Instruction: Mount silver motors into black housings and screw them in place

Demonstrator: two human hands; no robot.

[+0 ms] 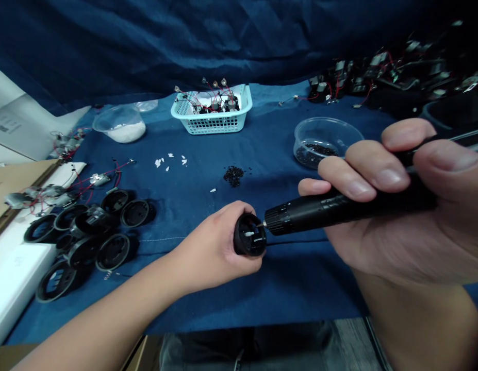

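Note:
My left hand (215, 247) grips a round black plastic housing (249, 235) with its open end turned toward my right. Small white parts show inside that housing. My right hand (378, 216) holds a black electric screwdriver (319, 211) across my fingers, its ribbed collar pointing left. The thin metal bit at its tip reaches the housing's open end. What the bit meets inside is too small to tell.
Several black plastic rings and housings (87, 237) lie at the left, beside wired motors (49, 195). A blue cloth (285, 273) covers the table, with loose black screws (233, 175). Behind stand a teal basket (211, 110), a clear bowl of screws (324, 141) and a tub of white granules (120, 123).

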